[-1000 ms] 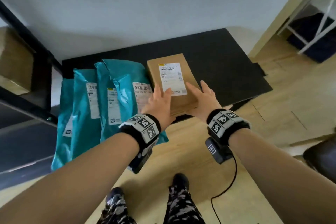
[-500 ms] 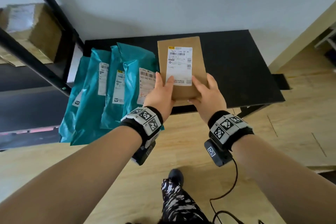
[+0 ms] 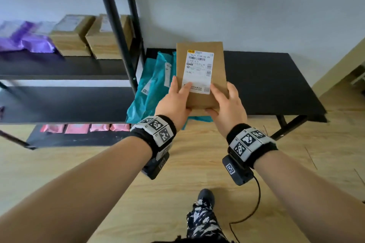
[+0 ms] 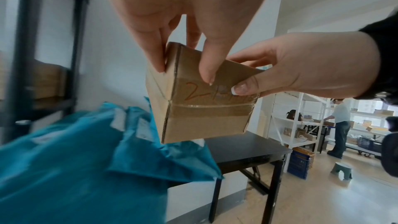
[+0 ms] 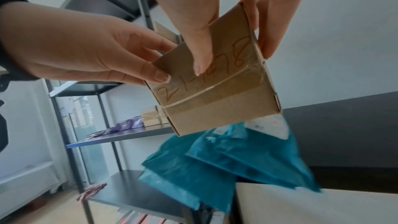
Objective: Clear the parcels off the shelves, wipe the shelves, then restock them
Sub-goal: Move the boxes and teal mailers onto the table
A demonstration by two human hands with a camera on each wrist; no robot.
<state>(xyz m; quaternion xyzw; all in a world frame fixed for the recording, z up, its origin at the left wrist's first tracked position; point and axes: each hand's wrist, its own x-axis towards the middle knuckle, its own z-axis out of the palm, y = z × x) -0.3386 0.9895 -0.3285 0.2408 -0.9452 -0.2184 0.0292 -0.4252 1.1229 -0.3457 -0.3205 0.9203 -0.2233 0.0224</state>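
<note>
Both hands hold a brown cardboard box (image 3: 217,77) with a white shipping label, lifted above the black side table (image 3: 272,85). My left hand (image 3: 175,98) grips its near left corner, thumb on the label. My right hand (image 3: 227,100) grips the near right corner. Red handwriting shows on the box's (image 4: 204,108) taped near end; it reads the same on the box (image 5: 217,94) in the right wrist view. Teal mailer bags (image 3: 156,85) lie on the table's left end. The black shelf unit (image 3: 65,100) stands to the left.
On the upper shelf sit two cardboard boxes (image 3: 88,35) and purple mailers (image 3: 25,37). Pink parcels (image 3: 83,128) lie on the bottom shelf. The black shelf post (image 3: 118,25) rises between shelves and table. Far right, a person (image 4: 340,125) stands at white shelving, with a small stool (image 4: 342,170) nearby.
Both hands have lifted the box off the table and raised it. The view has swung up and left, bringing the shelf unit into sight.
</note>
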